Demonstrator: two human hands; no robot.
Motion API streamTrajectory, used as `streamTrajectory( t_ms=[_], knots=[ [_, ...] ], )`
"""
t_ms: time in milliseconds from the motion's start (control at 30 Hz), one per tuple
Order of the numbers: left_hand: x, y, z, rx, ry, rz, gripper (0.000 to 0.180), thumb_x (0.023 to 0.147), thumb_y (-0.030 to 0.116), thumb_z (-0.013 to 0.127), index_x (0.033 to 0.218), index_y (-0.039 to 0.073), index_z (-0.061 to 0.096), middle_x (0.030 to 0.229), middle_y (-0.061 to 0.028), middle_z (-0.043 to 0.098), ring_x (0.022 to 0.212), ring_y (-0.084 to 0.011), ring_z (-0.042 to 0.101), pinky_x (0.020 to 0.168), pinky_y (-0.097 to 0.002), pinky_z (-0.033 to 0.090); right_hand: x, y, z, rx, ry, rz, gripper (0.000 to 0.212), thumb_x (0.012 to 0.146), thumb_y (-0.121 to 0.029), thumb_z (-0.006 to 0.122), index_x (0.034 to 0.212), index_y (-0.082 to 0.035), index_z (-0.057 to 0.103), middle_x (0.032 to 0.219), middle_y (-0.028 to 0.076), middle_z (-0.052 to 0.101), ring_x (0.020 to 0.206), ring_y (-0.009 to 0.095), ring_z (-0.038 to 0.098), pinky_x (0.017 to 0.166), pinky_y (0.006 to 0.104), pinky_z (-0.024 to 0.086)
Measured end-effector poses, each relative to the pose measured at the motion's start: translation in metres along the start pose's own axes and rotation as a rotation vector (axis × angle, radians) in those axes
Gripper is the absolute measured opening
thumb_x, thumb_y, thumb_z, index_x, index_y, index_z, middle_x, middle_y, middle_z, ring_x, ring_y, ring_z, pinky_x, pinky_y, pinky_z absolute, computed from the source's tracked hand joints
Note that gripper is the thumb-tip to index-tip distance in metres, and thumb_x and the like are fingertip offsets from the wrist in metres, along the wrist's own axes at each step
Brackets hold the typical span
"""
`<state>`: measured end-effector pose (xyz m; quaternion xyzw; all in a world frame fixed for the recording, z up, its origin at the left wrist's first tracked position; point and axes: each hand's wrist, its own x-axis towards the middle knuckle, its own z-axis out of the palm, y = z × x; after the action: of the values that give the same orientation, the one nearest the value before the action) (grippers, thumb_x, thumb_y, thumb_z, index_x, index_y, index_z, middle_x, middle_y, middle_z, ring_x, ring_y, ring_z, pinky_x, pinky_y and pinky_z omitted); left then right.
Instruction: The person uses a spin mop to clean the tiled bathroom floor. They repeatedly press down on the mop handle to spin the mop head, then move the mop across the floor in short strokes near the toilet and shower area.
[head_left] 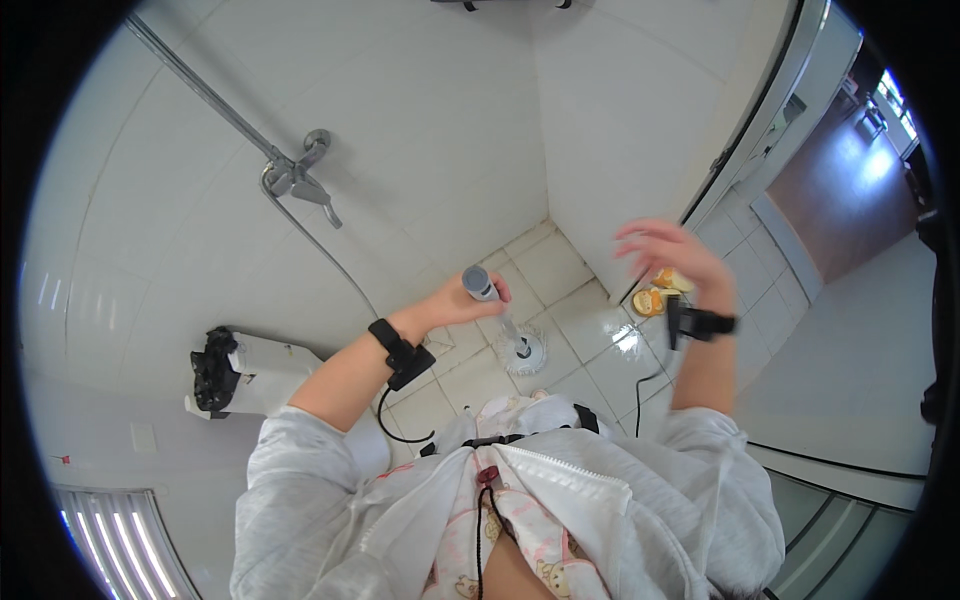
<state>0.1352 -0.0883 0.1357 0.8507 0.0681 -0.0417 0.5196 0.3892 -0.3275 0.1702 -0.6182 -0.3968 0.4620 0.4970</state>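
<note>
Currently I'm seeing the left hand gripping one grey-handled mop, its long axis running steeply: butt pointing up toward my camera, round white-fringed head resting on pale square floor tiles. The right hand is hovering, blurred, fingers spread, near two yellow-and-white slippers.

On the pale wall at the left, a chrome shower mixer sits below a slanting metal rail, with a thin hose trailing down from it. Lower on that side stands a white container with a black plastic bag at its end, and a bright-striped panel shows near the rim. To the right, yellow-orange slippers lie near an open doorway, beyond which a shiny brown floor shows.
</note>
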Motion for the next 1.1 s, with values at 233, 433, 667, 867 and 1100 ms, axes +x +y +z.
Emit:
streamTrajectory(
  t_ms=[233,433,667,867,1100],
  knots=[
    [-0.008,-0.001,-0.003,0.052,0.062,-0.075,0.020,0.073,0.017,0.065,0.088,0.004,0.060,0.081,-0.0018,0.060,0.077,-0.0091,0.054,0.070,-0.0245,0.043,0.154,0.110,0.130,-0.071,-0.315,0.542,0.051,0.085,-0.042,0.047,0.094,0.008,0.052,0.083,0.021,0.062,0.067,0.024,0.063,0.060,0.0312,0.052],
    [-0.020,0.009,-0.002,0.135,0.127,-0.149,0.025,0.073,0.020,0.067,0.090,0.005,0.058,0.081,-0.0031,0.059,0.077,-0.0113,0.054,0.069,-0.0246,0.043,0.164,0.177,0.180,0.029,-0.397,0.851,0.077,0.075,-0.059,0.050,0.105,0.011,0.046,0.081,0.023,0.061,0.065,0.026,0.064,0.059,0.0319,0.052],
    [-0.035,0.016,-0.001,-0.123,-0.040,-0.127,0.035,0.073,0.026,0.068,0.099,0.006,0.057,0.089,-0.0033,0.058,0.083,-0.0133,0.054,0.073,-0.0269,0.043,0.178,0.261,0.192,0.388,-0.421,0.664,0.054,0.077,-0.041,0.059,0.110,0.000,0.047,0.088,0.021,0.058,0.074,0.028,0.063,0.063,0.0367,0.053],
    [-0.064,0.013,-0.007,-0.446,-0.169,-0.164,0.054,0.077,0.045,0.060,0.114,0.007,0.050,0.110,-0.0022,0.052,0.093,-0.0137,0.050,0.077,-0.0284,0.043,0.210,0.340,0.233,0.373,-0.463,0.492,0.027,0.080,-0.019,0.059,0.101,-0.004,0.052,0.085,0.010,0.052,0.073,0.024,0.059,0.067,0.0356,0.051],
    [-0.096,0.012,-0.020,-0.567,-0.067,-0.435,0.077,0.079,0.072,0.026,0.105,0.006,0.058,0.103,-0.0034,0.057,0.092,-0.0152,0.052,0.076,-0.0298,0.044,0.199,0.290,0.253,0.538,-0.421,0.772,0.012,0.078,-0.008,0.059,0.090,-0.007,0.056,0.079,0.007,0.053,0.073,0.018,0.052,0.063,0.0311,0.047]
  ],
)
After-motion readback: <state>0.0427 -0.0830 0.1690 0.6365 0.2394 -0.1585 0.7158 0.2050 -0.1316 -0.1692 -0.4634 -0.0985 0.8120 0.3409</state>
